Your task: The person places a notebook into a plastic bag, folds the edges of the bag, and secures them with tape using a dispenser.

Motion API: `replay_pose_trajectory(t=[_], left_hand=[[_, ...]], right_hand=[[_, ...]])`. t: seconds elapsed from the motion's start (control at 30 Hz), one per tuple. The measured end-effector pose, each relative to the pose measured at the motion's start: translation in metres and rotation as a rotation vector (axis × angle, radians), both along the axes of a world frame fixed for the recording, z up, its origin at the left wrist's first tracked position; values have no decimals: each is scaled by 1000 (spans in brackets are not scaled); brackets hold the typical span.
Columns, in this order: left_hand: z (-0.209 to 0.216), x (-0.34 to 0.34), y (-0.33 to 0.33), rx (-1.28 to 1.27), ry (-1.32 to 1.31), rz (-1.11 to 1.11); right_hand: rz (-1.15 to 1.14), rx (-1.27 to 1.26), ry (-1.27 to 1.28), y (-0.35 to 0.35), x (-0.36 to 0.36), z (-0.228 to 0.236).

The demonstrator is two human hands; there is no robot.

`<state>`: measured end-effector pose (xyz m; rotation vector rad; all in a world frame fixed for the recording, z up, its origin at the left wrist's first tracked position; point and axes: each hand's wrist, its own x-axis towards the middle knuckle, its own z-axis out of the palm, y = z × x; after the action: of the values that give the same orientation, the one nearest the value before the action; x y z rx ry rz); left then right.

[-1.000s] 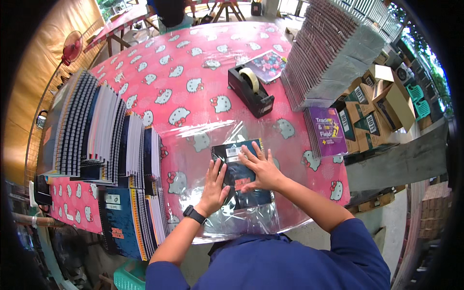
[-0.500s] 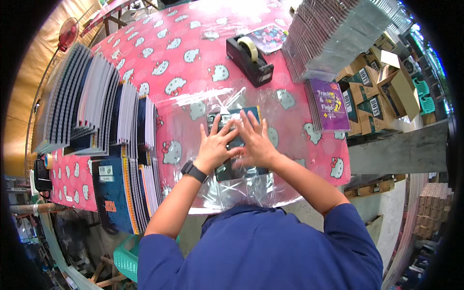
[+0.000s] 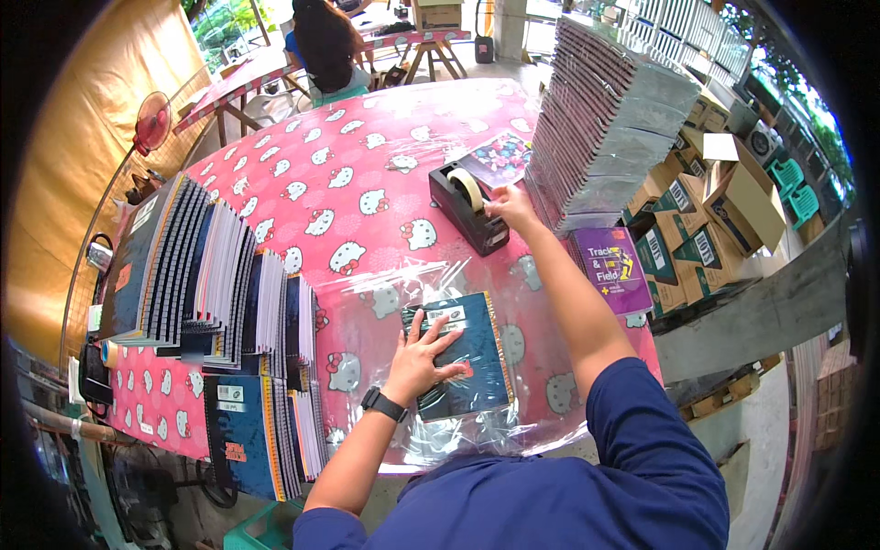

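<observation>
A dark blue spiral notebook (image 3: pixel 472 362) with an orange binding edge lies on the table under clear plastic film (image 3: pixel 541 403). My left hand (image 3: pixel 423 359) rests on the notebook's left side, fingers spread over the film, a dark watch on the wrist. Further off, my right hand (image 3: pixel 515 209) reaches to a black tape dispenser (image 3: pixel 478 229). Its thumb and fingers pinch together over the dispenser's front part, beside the tape roll (image 3: pixel 465 188), on the tape; the strip itself is barely visible.
Stacked spiral notebooks (image 3: pixel 165 266) stand at the left. At the right rise a tall pile of plastic-wrapped notebooks (image 3: pixel 596 128) and a purple notebook (image 3: pixel 612 270). Cardboard boxes (image 3: pixel 697 243) sit beyond the table's right edge. A person (image 3: pixel 325 50) is at a far table.
My right hand has left the notebook and moved forward to the tape dispenser. My left hand stays on the wrapped notebook. The view has tilted up, bringing the far table into sight.
</observation>
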<state>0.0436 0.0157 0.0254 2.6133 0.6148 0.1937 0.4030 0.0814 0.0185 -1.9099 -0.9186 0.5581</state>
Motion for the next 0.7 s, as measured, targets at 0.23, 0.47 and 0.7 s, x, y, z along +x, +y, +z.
replay_pose_trajectory(t=[0.23, 0.47, 0.7], left_hand=[[-2, -8, 0, 23, -2, 27], [1, -5, 0, 9, 18, 20], [19, 3, 11, -31, 152, 17]], right_hand=[[-9, 237, 340, -62, -15, -12], [-231, -330, -692, -74, -14, 4], [489, -192, 376, -116, -173, 58]])
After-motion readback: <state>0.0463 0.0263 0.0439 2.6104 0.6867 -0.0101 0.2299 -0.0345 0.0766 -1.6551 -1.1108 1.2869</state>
